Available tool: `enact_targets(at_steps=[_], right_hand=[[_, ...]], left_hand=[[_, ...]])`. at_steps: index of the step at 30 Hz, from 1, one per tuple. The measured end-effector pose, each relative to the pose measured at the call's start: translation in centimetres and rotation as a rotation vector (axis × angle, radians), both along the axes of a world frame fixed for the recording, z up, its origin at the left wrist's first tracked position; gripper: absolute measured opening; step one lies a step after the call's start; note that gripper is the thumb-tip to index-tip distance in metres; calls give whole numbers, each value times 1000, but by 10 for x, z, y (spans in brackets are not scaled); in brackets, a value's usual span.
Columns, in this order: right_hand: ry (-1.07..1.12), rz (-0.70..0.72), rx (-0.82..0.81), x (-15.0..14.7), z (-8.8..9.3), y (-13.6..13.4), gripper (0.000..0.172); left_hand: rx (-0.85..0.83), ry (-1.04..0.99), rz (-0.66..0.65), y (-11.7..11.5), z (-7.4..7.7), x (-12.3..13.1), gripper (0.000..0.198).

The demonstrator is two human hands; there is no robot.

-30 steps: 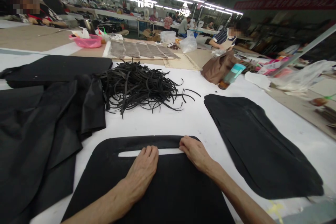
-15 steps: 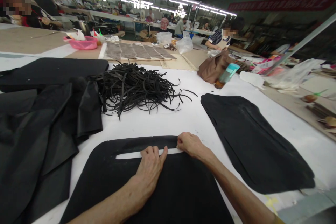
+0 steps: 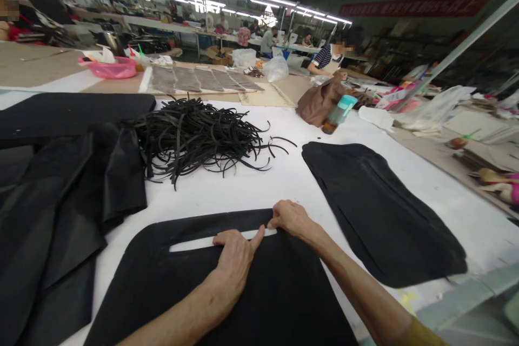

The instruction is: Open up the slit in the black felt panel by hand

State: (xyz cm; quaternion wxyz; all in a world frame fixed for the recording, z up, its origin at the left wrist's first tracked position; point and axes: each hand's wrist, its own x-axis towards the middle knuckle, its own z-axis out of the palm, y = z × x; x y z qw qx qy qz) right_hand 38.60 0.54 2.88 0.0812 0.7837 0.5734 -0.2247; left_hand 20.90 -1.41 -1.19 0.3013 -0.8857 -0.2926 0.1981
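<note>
A black leather-like panel (image 3: 203, 286) with rounded corners and a long slot near its far edge lies flat before me. White tabletop shows through the slot. My left hand (image 3: 235, 257) rests at the slot's near edge, fingers bent down over it and thumb stretched to the right; its fingertips are hidden. At the slot's right end, my right hand (image 3: 292, 219) pinches the strip of panel between slot and far edge. Thin black strips (image 3: 198, 138) lie in a tangled heap beyond the panel.
More black panels (image 3: 381, 211) are stacked to the right. Loose black sheets (image 3: 73, 184) and a flat black piece (image 3: 77, 111) lie left. Farther back are a teal-capped bottle (image 3: 339, 113), a brown bag (image 3: 320, 100) and a pink basket (image 3: 112, 67). A person (image 3: 326, 59) sits beyond.
The view has turned slightly right, so most things sit farther left. My left hand's fingers have shifted at the slot, and my right hand's fingers have edged toward the slot's end.
</note>
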Motion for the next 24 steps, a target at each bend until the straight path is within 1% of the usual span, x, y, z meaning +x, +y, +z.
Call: enact_targets(at_steps=[2,4,6,8,11,14,16,18,21,24], right_hand=[[2,-4,19,6,0,-2,18],[-6,-9,57,11,1,-5,12],[-6,-11,105,13,3,-9,10],[24,0,135,12,2,-12,9],[75,19,131,6,-2,-17,8],[63,13,126,3,-8,-19,5],[50,11,127,4,-9,-19,6],[44,11,124,6,-10,-18,7],[17,-11,131,8,-10,-18,10],[-54,-50,187,2,-8,-24,5]], left_hand=[[-32,-1,4,1,2,1,74],[-93,-24,0,3,6,1,74],[-152,-50,9,4,9,2,75],[-174,-70,23,5,11,3,76],[-187,-76,31,5,12,3,76],[-215,-87,25,7,14,0,76],[-250,-147,13,10,15,-7,74],[-324,-249,9,15,16,-19,69],[-439,-384,15,23,18,-42,62],[-478,-447,46,31,18,-65,54]])
